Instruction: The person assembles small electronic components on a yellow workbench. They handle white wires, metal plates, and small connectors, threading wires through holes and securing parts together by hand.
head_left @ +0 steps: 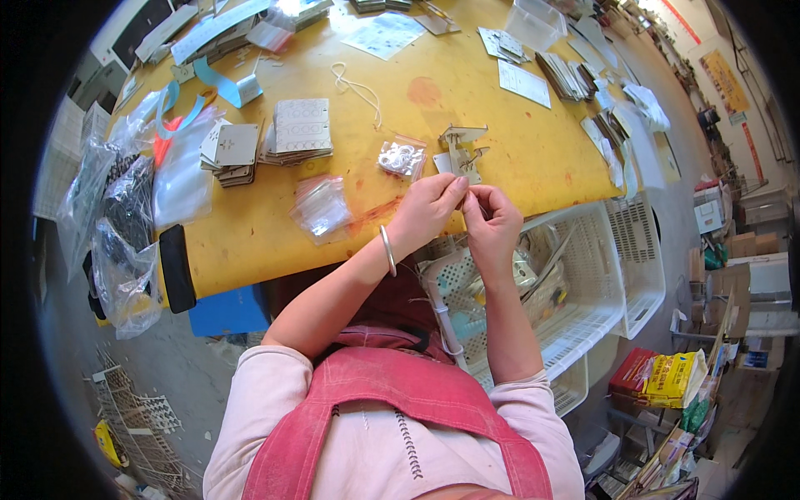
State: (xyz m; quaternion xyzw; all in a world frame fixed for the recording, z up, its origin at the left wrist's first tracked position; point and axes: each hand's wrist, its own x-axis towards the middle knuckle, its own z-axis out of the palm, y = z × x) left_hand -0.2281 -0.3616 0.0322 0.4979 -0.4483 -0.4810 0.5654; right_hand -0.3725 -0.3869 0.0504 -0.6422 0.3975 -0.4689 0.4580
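My left hand (427,210), with a bangle (388,252) on its wrist, and my right hand (494,227) meet at the table's near edge. Both are closed in a pinch, fingertips almost touching. Whatever they hold is too small and hidden to name. Just beyond the fingertips stands a small assembly of thin flat pieces (461,155), some of them upright. A clear bag of small shiny ring-like parts (402,158) lies to its left. Nearer and further left rests a flat clear plastic bag (322,207).
Stacks of thin pale panels (302,127) and grey plates (236,147) stand on the yellow table (375,87). A looped white cord (358,86) lies behind. Plastic bags (125,242) hang over the left edge. White perforated crates (596,258) stand below my right arm.
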